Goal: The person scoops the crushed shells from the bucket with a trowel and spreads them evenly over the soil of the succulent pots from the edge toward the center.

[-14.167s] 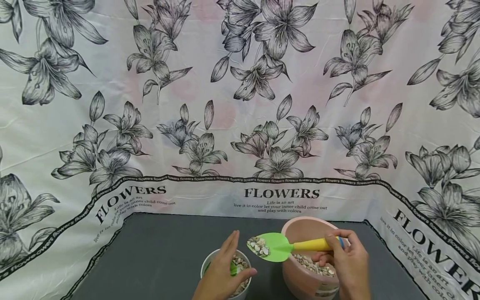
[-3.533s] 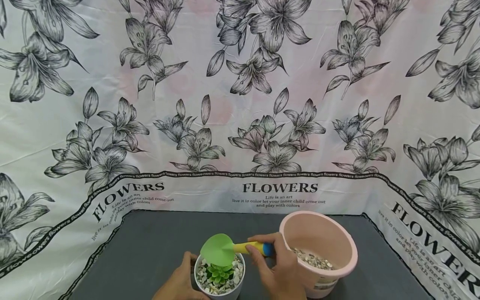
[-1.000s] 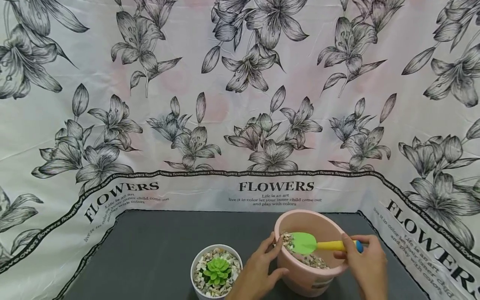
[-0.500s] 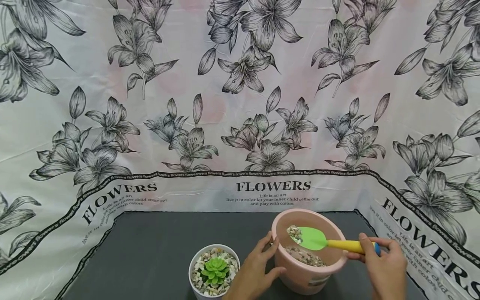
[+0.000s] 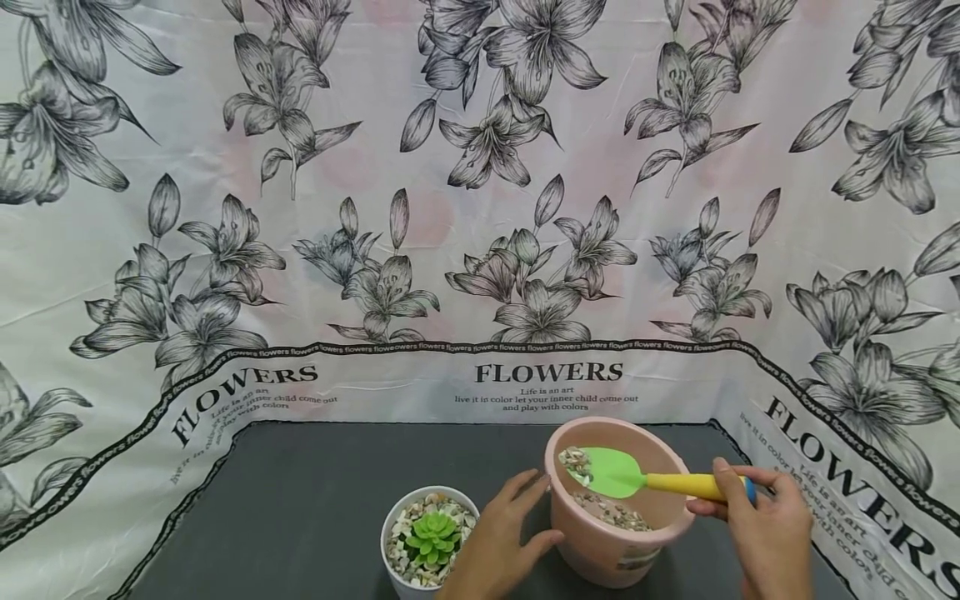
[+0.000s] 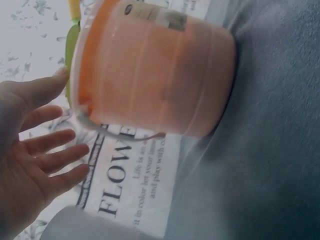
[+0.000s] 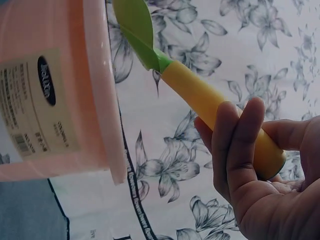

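My right hand (image 5: 768,525) grips a small garden trowel (image 5: 615,473) by its yellow, blue-ended handle (image 7: 195,92). The green blade is level over the mouth of a pink plastic bucket (image 5: 592,546), with small pebbles (image 5: 576,462) heaped on its tip. More pebbles (image 5: 615,512) lie in the bucket. Left of the bucket, my left hand (image 5: 498,537) is held with spread fingers near the rim, holding nothing; the left wrist view shows its fingers (image 6: 62,160) extended. A white pot (image 5: 397,571) with pebbles around a green succulent (image 5: 432,537) stands beside that hand, partly hidden by it.
A dark grey cloth (image 5: 315,500) covers the table under both containers. White flower-printed fabric (image 5: 480,250) encloses the back and sides. The bucket has a thin handle (image 6: 120,136) hanging at its side and a label (image 7: 42,100).
Earlier the trowel was over the succulent pot, then back in the bucket. Since half a second ago, my left hand has come off the rim, and the loaded trowel has shifted slightly left.
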### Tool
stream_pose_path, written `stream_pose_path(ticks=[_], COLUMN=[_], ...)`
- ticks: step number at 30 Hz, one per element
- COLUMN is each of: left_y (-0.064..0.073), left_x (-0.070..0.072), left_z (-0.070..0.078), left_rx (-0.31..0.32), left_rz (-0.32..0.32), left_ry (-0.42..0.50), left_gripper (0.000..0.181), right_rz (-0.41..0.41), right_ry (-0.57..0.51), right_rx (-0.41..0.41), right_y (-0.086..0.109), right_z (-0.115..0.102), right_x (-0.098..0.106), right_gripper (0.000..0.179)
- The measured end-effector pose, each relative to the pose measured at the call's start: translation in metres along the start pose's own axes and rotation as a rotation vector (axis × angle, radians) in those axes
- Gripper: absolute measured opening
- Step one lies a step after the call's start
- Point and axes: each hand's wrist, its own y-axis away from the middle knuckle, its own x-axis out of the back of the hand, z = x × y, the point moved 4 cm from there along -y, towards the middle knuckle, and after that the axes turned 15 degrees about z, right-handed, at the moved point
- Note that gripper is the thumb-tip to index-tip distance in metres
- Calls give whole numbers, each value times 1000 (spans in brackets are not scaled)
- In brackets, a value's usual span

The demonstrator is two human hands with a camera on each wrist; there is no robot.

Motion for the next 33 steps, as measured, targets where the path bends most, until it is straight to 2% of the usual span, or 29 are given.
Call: stream_pose_path(ticks=[1, 4, 8, 13, 17, 21, 24, 29, 31, 33], left_y=[1, 1, 2, 4, 7, 9, 12, 19, 24, 29], left_x=[6, 16, 27, 40, 53, 70, 83, 104, 112, 118], left_z=[2, 3, 1, -10, -21, -33, -44, -63, -71, -80], left_rx=[27, 50, 35, 19, 40, 63, 91, 172, 219, 256], left_rz=[-2, 8, 29, 55, 67, 114, 148, 204, 207, 167], left_ry=[12, -1, -20, -26, -26, -50, -70, -37, -11, 8], left_gripper=[66, 68, 68, 67, 69, 69, 66, 67, 72, 84], right_rz=[-8, -35, -75, -133, -184, -260, -300, -349, -359, -369], right_ry=[-2, -11, -24, -63, -21, 28, 44, 39, 24, 13], right_rx=[2, 10, 23, 54, 66, 86, 96, 100, 112, 123], right_y=[2, 6, 12, 23, 32, 43, 52, 70, 77, 84], right_z=[-1, -4, -5, -6, -6, -5, -4, -3, -3, -2], right_x=[-1, -3, -8, -20, -32, -46, -57, -73, -80, -87], right_gripper=[30, 32, 33, 33, 35, 38, 37, 35, 33, 31])
